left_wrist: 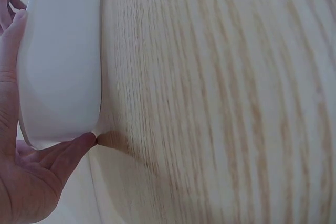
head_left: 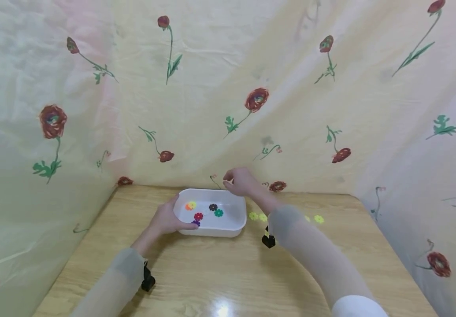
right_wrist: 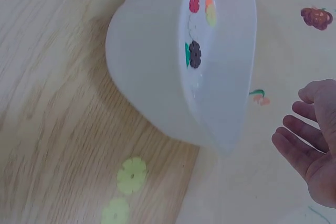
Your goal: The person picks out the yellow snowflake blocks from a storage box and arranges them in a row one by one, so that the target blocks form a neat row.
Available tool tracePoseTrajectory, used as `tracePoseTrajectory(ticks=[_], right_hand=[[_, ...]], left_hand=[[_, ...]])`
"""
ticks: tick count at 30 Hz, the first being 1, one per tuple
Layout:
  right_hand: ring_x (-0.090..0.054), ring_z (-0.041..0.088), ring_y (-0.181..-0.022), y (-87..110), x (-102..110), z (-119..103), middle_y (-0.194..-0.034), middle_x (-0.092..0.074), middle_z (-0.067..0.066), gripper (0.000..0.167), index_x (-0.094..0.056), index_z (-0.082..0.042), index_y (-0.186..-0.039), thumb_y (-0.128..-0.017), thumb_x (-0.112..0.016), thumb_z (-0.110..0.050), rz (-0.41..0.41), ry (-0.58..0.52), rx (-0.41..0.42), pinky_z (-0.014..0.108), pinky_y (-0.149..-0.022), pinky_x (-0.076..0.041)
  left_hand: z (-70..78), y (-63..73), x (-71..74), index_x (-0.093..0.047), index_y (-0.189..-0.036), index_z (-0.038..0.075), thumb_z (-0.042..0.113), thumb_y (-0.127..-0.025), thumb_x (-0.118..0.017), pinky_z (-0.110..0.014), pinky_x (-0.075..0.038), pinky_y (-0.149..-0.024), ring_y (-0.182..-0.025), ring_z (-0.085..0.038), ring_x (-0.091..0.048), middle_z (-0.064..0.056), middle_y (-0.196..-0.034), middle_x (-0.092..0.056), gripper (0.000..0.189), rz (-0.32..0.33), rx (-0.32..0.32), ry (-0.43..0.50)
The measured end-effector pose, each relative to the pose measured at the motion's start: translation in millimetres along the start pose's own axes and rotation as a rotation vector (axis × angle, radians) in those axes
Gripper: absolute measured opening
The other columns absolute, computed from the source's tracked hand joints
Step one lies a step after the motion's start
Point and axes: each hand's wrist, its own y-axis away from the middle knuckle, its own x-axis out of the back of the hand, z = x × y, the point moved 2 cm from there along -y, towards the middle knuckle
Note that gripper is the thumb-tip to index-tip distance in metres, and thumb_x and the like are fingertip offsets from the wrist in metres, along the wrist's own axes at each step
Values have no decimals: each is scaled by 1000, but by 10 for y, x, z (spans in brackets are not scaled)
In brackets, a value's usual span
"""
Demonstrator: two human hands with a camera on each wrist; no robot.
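My left hand (head_left: 167, 217) grips the left end of a white plastic tub (head_left: 212, 231), thumb along the front rim and fingers against the end wall. Inside lie several flower-shaped plastic discs: a yellow one (head_left: 192, 204) overlapping an orange one, a dark brown one (head_left: 213, 207) touching a green one (head_left: 219, 213), a red one (head_left: 198, 216), and a purple one (head_left: 196, 223) near my left thumb. Over the tub's back right corner hovers my right hand (head_left: 239, 181). Its fingers are loosely bent with nothing between them in the right wrist view.
Right of the tub, yellow flower discs (head_left: 253, 216) lie on the wooden table (head_left: 212, 273), some partly hidden by my right forearm. Another yellow disc (head_left: 319, 219) sits farther right. A flower-printed cloth (head_left: 204, 110) hangs behind the table and along both sides.
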Motion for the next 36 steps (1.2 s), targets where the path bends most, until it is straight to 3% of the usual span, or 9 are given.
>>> tracePoseTrajectory(ticks=[14,24,29,36], right_hand=[[-74,24,-104,-101,-236,-268,-117,-78,11,26,-76,-5,-122,-104,-67,-21,-59,-50,10,34,-89,-63],[-73,24,-103,-156,-439,-398,-114,-78,10,22,-78,-6,-119,-103,-69,-20,-75,-59,48,34,-90,-64],[-69,24,-105,-165,-506,-448,-113,-77,10,23,-78,-6,-120,-103,-70,-19,-81,-52,59,37,-94,-62],[-75,29,-111,-197,-594,-557,-120,-79,13,25,-77,-4,-121,-104,-68,-20,-106,-28,86,42,-102,-61]], left_hand=[[7,29,6,-23,-169,6,55,-68,-98,-65,-43,-121,-146,-42,-50,-23,-165,-44,135,-3,10,-5],[8,28,-5,-24,-169,7,55,-68,-98,-63,-43,-121,-147,-41,-50,-22,-166,-43,134,0,11,-1],[0,20,-13,-25,-169,6,55,-68,-98,-64,-44,-120,-146,-41,-50,-23,-166,-43,133,4,-1,10],[-26,3,-6,-26,-168,5,55,-69,-98,-64,-45,-119,-145,-42,-51,-24,-166,-43,132,8,-14,-2]])
